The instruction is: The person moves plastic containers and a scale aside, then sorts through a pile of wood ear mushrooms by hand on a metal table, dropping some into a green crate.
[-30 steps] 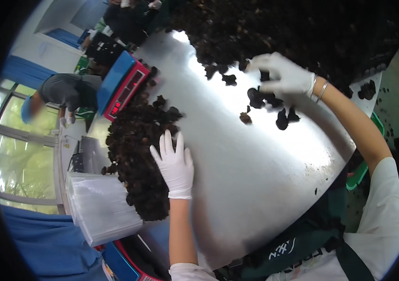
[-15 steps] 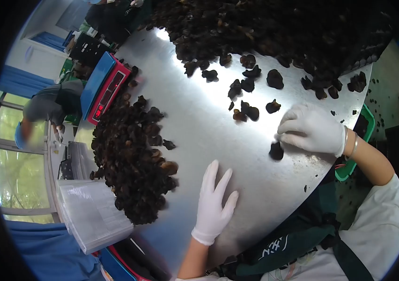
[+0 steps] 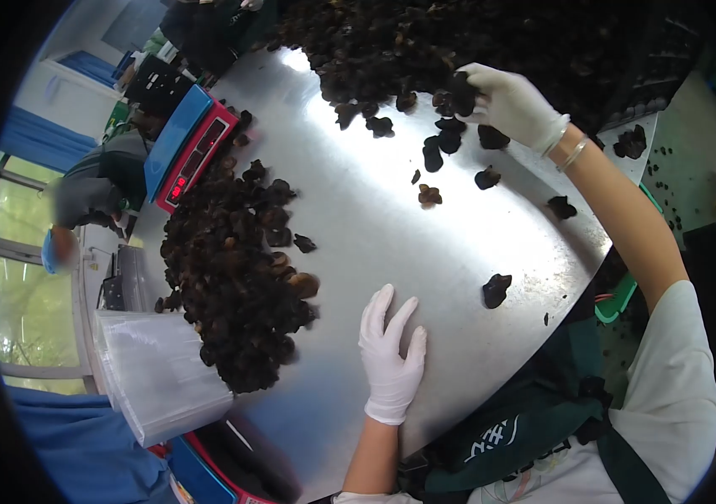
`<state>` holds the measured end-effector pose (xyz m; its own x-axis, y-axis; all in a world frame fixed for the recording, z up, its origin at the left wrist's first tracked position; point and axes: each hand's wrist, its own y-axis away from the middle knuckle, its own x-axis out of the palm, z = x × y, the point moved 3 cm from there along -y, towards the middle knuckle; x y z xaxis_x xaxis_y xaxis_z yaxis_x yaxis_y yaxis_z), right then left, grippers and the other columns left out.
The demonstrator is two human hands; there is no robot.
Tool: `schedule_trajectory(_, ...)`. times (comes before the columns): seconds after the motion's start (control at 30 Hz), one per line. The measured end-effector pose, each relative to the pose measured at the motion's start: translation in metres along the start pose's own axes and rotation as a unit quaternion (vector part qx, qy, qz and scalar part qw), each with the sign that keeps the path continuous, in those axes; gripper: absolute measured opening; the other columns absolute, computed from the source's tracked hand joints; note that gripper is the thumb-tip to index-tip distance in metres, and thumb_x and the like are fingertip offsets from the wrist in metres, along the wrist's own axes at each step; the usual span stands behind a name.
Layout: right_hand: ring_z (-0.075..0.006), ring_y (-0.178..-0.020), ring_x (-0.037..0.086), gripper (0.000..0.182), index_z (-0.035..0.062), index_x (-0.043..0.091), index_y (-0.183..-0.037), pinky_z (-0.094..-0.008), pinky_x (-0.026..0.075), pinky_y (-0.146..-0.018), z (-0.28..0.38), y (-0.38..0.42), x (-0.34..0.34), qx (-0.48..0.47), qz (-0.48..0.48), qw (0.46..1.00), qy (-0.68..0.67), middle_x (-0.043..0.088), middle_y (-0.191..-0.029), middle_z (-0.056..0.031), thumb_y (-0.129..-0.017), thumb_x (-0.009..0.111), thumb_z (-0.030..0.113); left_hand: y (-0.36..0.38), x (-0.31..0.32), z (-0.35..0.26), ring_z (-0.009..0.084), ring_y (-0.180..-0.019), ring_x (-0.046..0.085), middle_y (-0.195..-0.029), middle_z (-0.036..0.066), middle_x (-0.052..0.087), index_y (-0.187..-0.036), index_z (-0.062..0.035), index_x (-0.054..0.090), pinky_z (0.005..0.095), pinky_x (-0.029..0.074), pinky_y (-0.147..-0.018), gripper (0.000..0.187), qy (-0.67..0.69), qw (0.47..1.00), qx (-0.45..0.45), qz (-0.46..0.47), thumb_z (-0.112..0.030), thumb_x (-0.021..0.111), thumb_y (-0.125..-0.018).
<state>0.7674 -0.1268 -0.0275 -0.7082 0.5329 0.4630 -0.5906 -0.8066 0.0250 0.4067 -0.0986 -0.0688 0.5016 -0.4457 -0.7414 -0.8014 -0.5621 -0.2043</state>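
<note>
Wrinkled black fungus (image 3: pixel 462 91) in gloved right hand (image 3: pixel 511 102)

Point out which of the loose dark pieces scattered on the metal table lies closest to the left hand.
The lone dark piece near the table's right edge, just right of the flat left hand. The other loose pieces lie farther up, toward the right hand.

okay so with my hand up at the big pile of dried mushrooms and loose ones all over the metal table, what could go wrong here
A loose dark piece lies close to the near edge of the steel table; a sweep of your arm could knock it off. Your right hand is gripping pieces at the foot of the big pile, so more may tumble out and scatter. Your left hand rests flat beside the smaller heap and could nudge it.
</note>
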Motion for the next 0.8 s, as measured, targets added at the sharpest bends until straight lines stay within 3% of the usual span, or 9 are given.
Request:
schedule_trajectory(0.07,-0.0098,-0.080,0.060,0.024,0.0071,0.062,-0.110,-0.0253,0.055,-0.074,0.010,0.014,-0.010,0.108,-0.019,0.992,-0.068,0.059,-0.085,-0.0017,-0.093,0.061,0.024,0.000,0.000,-0.001,0.0353,-0.135,0.044,-0.144,0.016,0.049,-0.124,-0.0090,0.066,0.0441,0.035,-0.114,0.043,0.002,1.000,-0.005,-0.001,-0.003,0.068,-0.081)
schedule_trajectory(0.17,-0.0009,-0.062,0.049,0.029,0.0067,0.062,-0.112,-0.0160,0.033,-0.043,-0.001,0.012,-0.009,0.070,-0.001,0.965,0.251,0.057,-0.084,0.0034,-0.089,0.068,0.024,0.000,0.000,0.000,0.0346,-0.135,0.044,-0.144,0.015,0.049,-0.123,-0.0090,0.066,0.0438,0.035,-0.114,0.043,0.005,1.000,-0.006,0.001,-0.003,0.068,-0.081)
schedule_trajectory(0.2,-0.0054,-0.069,0.055,0.032,0.0085,0.063,-0.118,-0.0218,0.045,-0.053,-0.005,0.017,0.004,0.059,0.010,0.931,0.361,0.059,-0.088,0.0014,-0.088,0.067,0.020,-0.001,0.000,0.000,0.0345,-0.135,0.044,-0.144,0.015,0.049,-0.123,-0.0090,0.066,0.0438,0.035,-0.113,0.043,0.004,1.000,-0.005,0.001,-0.003,0.068,-0.081)
schedule_trajectory(0.27,-0.0172,-0.079,0.064,0.034,0.0129,0.064,-0.121,-0.0331,0.053,-0.069,-0.037,0.016,0.023,-0.229,0.087,0.796,0.554,0.062,-0.096,-0.0047,-0.087,0.065,0.018,-0.001,0.000,-0.001,0.0345,-0.135,0.044,-0.144,0.015,0.049,-0.122,-0.0090,0.067,0.0438,0.035,-0.113,0.042,0.001,1.000,-0.003,-0.001,-0.003,0.069,-0.081)
schedule_trajectory(0.37,-0.0312,-0.094,0.067,0.025,0.0124,0.066,-0.112,-0.0423,0.054,-0.084,-0.046,0.000,0.047,-0.074,0.173,0.633,0.751,0.063,-0.109,-0.0118,-0.087,0.060,0.014,-0.001,-0.001,-0.001,0.0350,-0.135,0.044,-0.143,0.016,0.049,-0.122,-0.0090,0.067,0.0441,0.034,-0.114,0.042,-0.001,1.000,-0.003,0.002,-0.004,0.068,-0.081)
schedule_trajectory(0.53,-0.0338,-0.109,0.058,0.056,0.0099,0.060,-0.131,-0.0403,0.048,-0.097,-0.035,0.011,0.141,-0.251,0.242,0.771,0.533,0.058,-0.128,-0.0187,-0.085,0.072,0.041,0.000,0.000,-0.001,0.0354,-0.135,0.043,-0.144,0.016,0.049,-0.122,-0.0091,0.067,0.0443,0.033,-0.114,0.041,0.002,1.000,-0.006,0.012,-0.006,0.068,-0.081)
schedule_trajectory(0.57,-0.0360,-0.112,0.056,0.057,0.0099,0.059,-0.133,-0.0407,0.045,-0.102,-0.046,0.017,0.157,-0.333,0.190,0.751,0.537,0.055,-0.131,-0.0206,-0.087,0.071,0.041,-0.001,-0.001,-0.001,0.0355,-0.135,0.043,-0.144,0.016,0.049,-0.122,-0.0091,0.067,0.0445,0.033,-0.114,0.041,0.000,1.000,-0.003,0.013,-0.006,0.068,-0.081)
schedule_trajectory(0.67,-0.0354,-0.116,0.054,0.055,0.0081,0.058,-0.133,-0.0435,0.043,-0.104,-0.032,-0.005,0.139,-0.250,0.194,0.730,0.606,0.057,-0.131,-0.0180,-0.087,0.071,0.035,0.000,-0.001,-0.001,0.0362,-0.135,0.043,-0.144,0.016,0.049,-0.122,-0.0090,0.067,0.0451,0.033,-0.114,0.041,-0.005,1.000,-0.003,0.014,-0.006,0.069,-0.081)
schedule_trajectory(0.8,-0.0304,-0.116,0.057,0.046,0.0146,0.068,-0.121,-0.0401,0.047,-0.101,-0.026,-0.028,0.036,-0.108,0.112,0.590,0.792,0.063,-0.121,-0.0105,-0.080,0.055,-0.002,-0.001,0.000,-0.003,0.0369,-0.135,0.043,-0.144,0.016,0.049,-0.122,-0.0088,0.067,0.0456,0.034,-0.114,0.042,-0.005,1.000,-0.002,0.013,-0.005,0.069,-0.080)
